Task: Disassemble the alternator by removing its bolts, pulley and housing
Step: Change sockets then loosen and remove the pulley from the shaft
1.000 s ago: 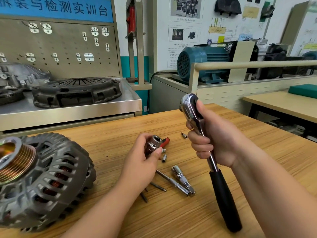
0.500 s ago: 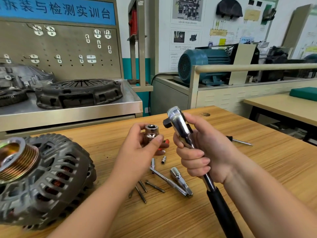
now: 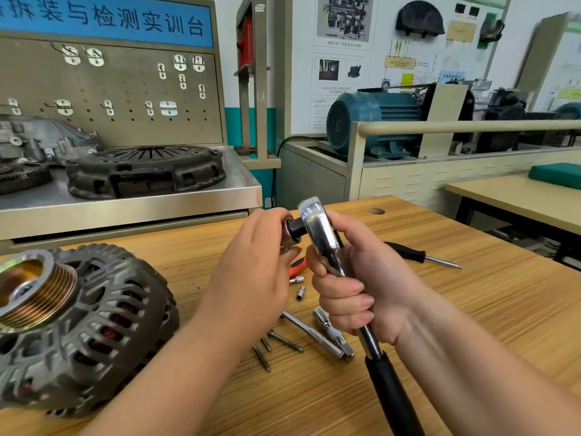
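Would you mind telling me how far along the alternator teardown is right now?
Nothing looks removed yet: the pulley sits on the alternator, its housing closed. In hand: the left hand holds a socket at the head of the ratchet, which the right hand grips. So every removal is left.

The wooden table (image 3: 471,309) carries an alternator (image 3: 94,335), screwdriver (image 3: 408,253), small sockets (image 3: 301,292), bits (image 3: 284,341) and extension bar (image 3: 311,333).
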